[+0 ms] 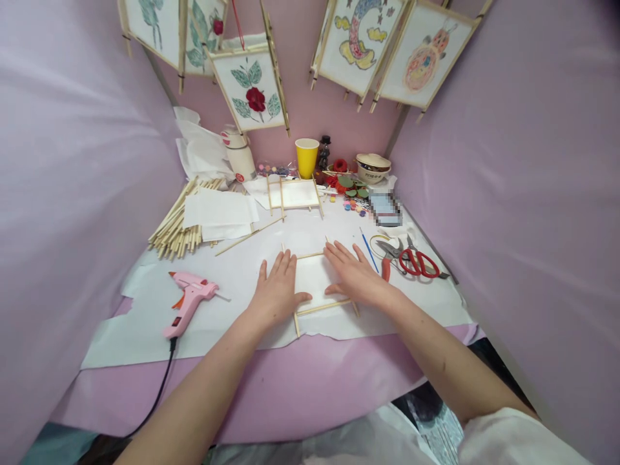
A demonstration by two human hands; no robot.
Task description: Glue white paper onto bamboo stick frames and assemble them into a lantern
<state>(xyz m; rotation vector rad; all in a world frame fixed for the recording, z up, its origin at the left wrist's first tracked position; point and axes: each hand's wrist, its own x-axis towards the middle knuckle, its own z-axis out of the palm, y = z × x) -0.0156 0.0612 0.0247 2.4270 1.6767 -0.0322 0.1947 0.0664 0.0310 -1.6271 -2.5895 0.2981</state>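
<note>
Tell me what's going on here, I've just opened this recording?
A person's bare left hand and bare right hand rest flat on a square frame of thin pale wooden sticks, which lies over a white paper sheet. A pink hot glue gun lies to the left, red-handled scissors to the right, and a second wooden stick frame farther back. Painted paper panels hang above.

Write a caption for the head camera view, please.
Left hand and right hand press a wooden stick frame beside a pink glue gun.
</note>
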